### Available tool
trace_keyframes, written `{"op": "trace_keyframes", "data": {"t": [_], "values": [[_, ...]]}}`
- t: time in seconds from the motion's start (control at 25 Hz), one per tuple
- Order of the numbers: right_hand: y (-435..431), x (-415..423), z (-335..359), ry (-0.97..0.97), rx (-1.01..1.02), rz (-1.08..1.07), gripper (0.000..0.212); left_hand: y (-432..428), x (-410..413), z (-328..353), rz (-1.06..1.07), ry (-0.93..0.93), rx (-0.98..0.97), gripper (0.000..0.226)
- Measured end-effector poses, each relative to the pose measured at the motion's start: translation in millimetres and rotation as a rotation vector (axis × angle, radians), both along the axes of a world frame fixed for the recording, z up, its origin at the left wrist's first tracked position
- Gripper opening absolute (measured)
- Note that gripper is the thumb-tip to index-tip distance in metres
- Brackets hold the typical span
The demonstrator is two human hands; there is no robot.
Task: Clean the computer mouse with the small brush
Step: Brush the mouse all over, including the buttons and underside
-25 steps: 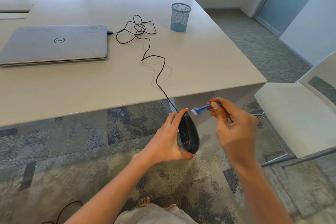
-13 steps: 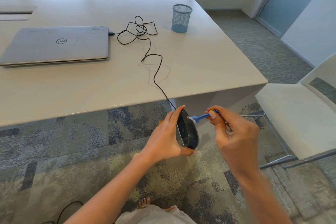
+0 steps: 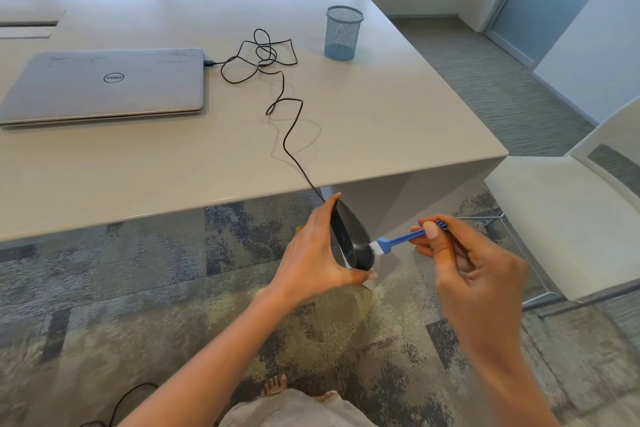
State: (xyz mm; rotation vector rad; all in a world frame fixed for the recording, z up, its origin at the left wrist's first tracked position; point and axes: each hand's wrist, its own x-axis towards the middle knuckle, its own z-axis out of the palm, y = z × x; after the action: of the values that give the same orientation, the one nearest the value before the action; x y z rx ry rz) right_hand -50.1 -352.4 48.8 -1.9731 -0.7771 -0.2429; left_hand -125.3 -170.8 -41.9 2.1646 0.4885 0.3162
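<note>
1. A pale table [image 3: 398, 121] fills the upper half of the view, with patterned carpet [image 3: 138, 288] below its near edge.
2. A closed grey laptop [image 3: 104, 85] lies on the table's left side; a blue mesh cup [image 3: 343, 33] stands well apart to the right.
3. A thin black cable [image 3: 287, 135] runs from the laptop's edge, loops on the tabletop and drops over the near edge to the computer mouse [image 3: 353, 239].
4. The mouse is glossy black, oval, turned on its side, held in the air below the table edge above the carpet.
5. The left hand [image 3: 311, 253] clasps the mouse, fingers on its far end and thumb under its near end.
6. The right hand [image 3: 474, 274] pinches the small brush [image 3: 398, 241] by its blue handle between thumb and fingers.
7. The brush's white bristles touch the mouse's right side.
</note>
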Motion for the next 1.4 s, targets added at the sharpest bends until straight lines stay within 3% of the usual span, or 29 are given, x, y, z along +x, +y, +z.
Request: {"op": "trace_keyframes", "data": {"t": [0.52, 0.88, 1.04, 1.4], "values": [[0.6, 15.4, -22.4, -0.023, -0.050, -0.091, 0.014, -1.2, 0.8, -1.3, 0.001, 0.001, -0.041, 0.131], [38.9, 17.2, -66.3, 0.981, -0.003, 0.030, 0.026, -6.4, -1.7, 2.4, -0.013, -0.052, -0.090, 0.130], [42.5, 11.4, -66.7, 1.124, 0.028, 0.061, 0.025, -6.0, -6.0, 1.6, -0.012, -0.053, -0.086, 0.128], [39.1, 11.1, -69.0, 1.176, 0.098, 0.015, 0.026, -1.5, -8.5, 5.3, -0.010, 0.078, 0.042, 0.127]]}}
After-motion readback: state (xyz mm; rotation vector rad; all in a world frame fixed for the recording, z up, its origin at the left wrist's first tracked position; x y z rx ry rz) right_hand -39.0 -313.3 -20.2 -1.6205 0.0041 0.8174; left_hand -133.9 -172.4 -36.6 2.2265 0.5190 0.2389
